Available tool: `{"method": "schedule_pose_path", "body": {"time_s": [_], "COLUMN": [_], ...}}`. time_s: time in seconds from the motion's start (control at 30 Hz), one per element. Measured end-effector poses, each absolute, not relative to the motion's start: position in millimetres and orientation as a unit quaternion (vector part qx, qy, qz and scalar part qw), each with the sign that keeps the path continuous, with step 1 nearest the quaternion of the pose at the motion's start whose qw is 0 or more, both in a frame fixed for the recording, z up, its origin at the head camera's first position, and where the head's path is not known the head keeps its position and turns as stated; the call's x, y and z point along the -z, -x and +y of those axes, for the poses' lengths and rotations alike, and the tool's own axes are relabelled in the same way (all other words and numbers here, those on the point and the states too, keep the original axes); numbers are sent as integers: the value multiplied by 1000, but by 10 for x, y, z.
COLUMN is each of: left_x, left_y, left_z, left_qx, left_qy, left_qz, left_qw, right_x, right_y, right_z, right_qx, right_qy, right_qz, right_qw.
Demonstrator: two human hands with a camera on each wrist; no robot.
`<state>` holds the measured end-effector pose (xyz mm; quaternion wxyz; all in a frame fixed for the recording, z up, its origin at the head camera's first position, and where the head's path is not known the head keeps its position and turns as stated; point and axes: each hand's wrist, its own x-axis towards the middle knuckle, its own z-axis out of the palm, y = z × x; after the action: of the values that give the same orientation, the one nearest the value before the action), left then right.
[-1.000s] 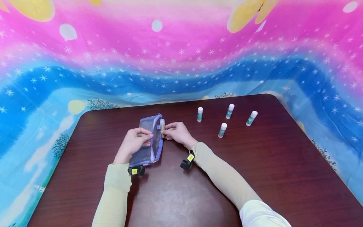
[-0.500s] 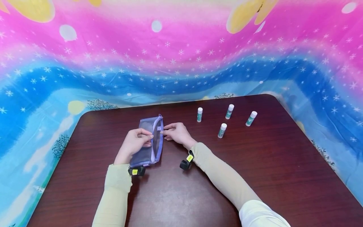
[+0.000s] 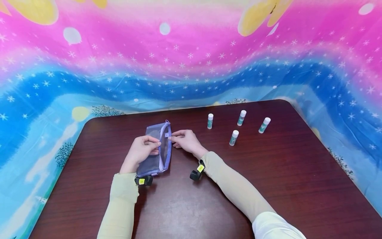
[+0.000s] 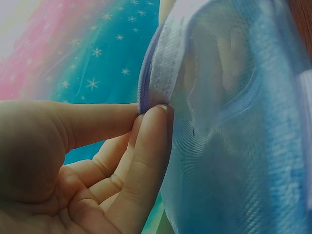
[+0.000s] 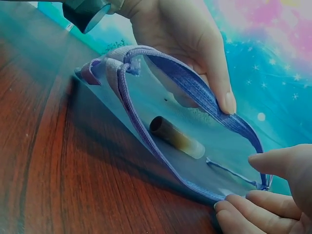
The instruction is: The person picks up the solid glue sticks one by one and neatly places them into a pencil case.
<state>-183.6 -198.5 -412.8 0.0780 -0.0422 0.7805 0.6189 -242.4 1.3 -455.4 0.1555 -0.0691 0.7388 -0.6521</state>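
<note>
The table (image 3: 283, 172) carries the items. The pouch (image 3: 152, 162) sits nearer to the table's left edge than to its right edge. Its mouth stands open toward the right; the mouth's long axis runs from the far edge toward the person. The left hand (image 3: 143, 148) pinches the left side of the mouth between thumb and finger. The right hand (image 3: 186, 139) is at the opposite side, toward the mouth's far end: the thumb is over the opening, the fingers are at the outer rim, and the gap between them contains no item. Whether the fingers press on the rim cannot be told. Four sticks (image 3: 234, 137) stand upright between the right hand and the table's far-right corner, well apart from the pouch. The right hand is the nearer hand; the leftmost stick is closest to it. The governing relation appears to be: mouth left, sticks right, right hand between. The tube (image 5: 178, 139) lies on its side inside the pouch, roughly along the mouth, pale end toward the right hand.
</note>
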Motion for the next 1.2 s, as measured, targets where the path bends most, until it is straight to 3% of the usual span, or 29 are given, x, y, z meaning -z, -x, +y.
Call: {"method": "schedule_pose_path", "body": {"time_s": [1.2], "left_x": [4153], "left_y": [1838], "left_z": [-2015], "left_qx": [-594], "left_qy": [47], "left_qz": [799], "left_qw": [80], "right_x": [4401], "right_y": [2311], "right_z": [365], "right_qx": [584], "right_qy": [94], "right_qz": [803], "right_qw": [78]}}
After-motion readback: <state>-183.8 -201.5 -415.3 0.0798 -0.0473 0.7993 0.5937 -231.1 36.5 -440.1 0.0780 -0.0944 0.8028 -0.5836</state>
